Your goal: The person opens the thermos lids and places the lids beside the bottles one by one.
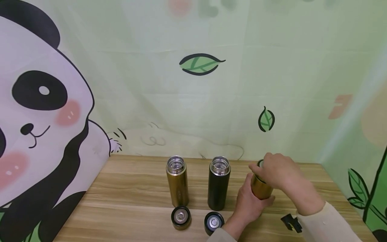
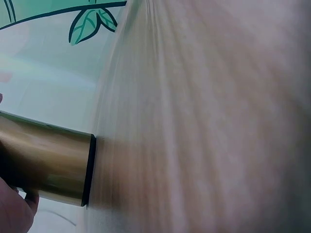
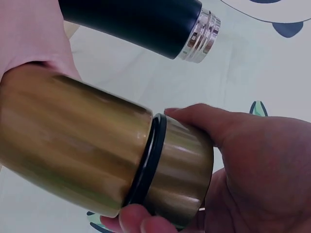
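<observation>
My left hand (image 1: 249,203) grips the body of a gold thermos bottle (image 3: 73,141) on the right side of the table. My right hand (image 1: 279,171) holds that bottle's gold cap (image 3: 182,165), thumb on one side and fingers on the other. In the right wrist view the cap sits at the bottle's mouth, a black ring between the two; whether it is threaded on cannot be told. The left wrist view shows the bottle's black-rimmed base (image 2: 90,170) at the tabletop. To the left, a black thermos bottle (image 1: 218,188) and another gold thermos bottle (image 1: 177,186) stand upright without caps.
Two caps lie inner side up: one (image 1: 181,217) before the left gold bottle, the other (image 1: 213,222) before the black bottle, near my left sleeve. A small black object (image 1: 291,223) shows beside my right sleeve. Behind the wooden table (image 1: 136,195) hangs a panda-print cloth (image 1: 145,84).
</observation>
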Available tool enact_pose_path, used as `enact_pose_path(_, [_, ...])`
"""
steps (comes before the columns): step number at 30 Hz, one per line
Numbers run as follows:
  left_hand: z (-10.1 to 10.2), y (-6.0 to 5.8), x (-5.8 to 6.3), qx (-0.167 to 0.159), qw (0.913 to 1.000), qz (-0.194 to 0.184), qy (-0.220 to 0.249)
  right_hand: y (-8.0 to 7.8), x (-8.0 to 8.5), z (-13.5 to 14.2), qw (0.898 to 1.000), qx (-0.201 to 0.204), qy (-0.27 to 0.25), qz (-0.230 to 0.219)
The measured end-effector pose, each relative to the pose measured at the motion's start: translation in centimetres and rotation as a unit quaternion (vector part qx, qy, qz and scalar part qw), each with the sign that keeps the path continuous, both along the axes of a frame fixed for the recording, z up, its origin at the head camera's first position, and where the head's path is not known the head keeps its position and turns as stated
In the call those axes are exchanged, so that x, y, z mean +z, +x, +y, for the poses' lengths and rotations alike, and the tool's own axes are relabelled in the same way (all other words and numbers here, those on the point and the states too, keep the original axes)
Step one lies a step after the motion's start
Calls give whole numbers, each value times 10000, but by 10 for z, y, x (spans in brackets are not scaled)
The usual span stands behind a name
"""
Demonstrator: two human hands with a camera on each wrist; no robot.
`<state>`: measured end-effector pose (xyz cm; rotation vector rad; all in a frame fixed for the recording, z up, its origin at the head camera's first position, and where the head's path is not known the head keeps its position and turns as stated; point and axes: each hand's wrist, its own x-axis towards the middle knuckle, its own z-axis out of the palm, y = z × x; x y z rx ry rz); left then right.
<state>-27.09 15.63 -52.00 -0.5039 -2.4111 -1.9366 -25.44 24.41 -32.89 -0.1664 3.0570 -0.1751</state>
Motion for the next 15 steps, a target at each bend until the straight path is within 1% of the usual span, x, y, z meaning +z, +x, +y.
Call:
enact_pose_path(7, [0, 1, 0, -5, 10000, 47, -22, 0, 0, 3, 9994, 292, 98, 157])
enact_pose_path(15, [1, 1, 0, 31, 10000, 23, -49, -1, 0, 8, 9989, 449, -141, 7])
